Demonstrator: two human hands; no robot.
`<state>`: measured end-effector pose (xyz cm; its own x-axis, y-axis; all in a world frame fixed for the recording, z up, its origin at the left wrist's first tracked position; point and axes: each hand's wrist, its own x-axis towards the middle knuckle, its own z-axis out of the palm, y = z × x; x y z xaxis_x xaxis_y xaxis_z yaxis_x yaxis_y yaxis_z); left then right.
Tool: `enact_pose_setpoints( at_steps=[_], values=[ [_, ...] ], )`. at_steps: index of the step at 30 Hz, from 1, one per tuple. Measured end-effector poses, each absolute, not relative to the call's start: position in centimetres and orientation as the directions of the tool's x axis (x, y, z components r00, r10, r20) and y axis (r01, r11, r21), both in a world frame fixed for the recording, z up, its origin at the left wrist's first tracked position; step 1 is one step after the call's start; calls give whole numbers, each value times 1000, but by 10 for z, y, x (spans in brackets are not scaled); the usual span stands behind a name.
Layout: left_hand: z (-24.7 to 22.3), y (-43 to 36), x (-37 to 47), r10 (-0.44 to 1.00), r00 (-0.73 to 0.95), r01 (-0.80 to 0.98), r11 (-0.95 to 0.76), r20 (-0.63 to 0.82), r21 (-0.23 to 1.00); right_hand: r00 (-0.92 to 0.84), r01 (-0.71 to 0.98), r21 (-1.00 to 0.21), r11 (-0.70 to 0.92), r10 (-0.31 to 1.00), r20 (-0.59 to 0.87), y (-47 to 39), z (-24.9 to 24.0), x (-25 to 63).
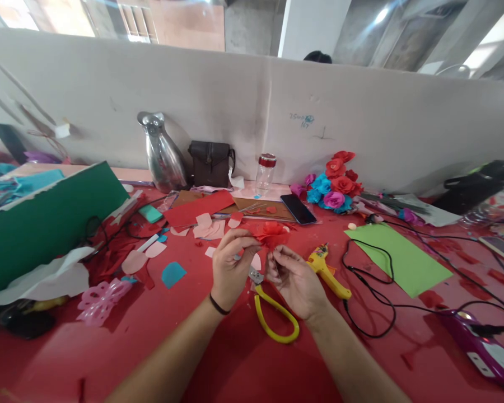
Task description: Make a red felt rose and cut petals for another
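Curled left hand [234,260] seemingly pinches the red flower [273,230].

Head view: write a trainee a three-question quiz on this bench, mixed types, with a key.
1. What is at the fingertips of the left hand and the right hand? A) a metal jug B) a red paper flower C) a phone
2. True or false: the yellow glue gun lies to the right of the yellow-handled tool.
3. Fill in: the clear jar beyond the hands has a ___ lid.

Key: 1. B; 2. true; 3. red
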<state>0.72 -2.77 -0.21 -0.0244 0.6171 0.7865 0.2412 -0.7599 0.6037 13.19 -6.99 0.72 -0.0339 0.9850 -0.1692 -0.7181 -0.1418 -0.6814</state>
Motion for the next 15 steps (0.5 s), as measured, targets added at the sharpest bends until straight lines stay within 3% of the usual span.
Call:
enact_pose_setpoints(
  at_steps=[15],
  values=[
    [-4, -30, 4, 482, 43, 406, -809, 875, 426, 48, -672, -727, -142, 971, -234, -72, 12, 129]
  ],
)
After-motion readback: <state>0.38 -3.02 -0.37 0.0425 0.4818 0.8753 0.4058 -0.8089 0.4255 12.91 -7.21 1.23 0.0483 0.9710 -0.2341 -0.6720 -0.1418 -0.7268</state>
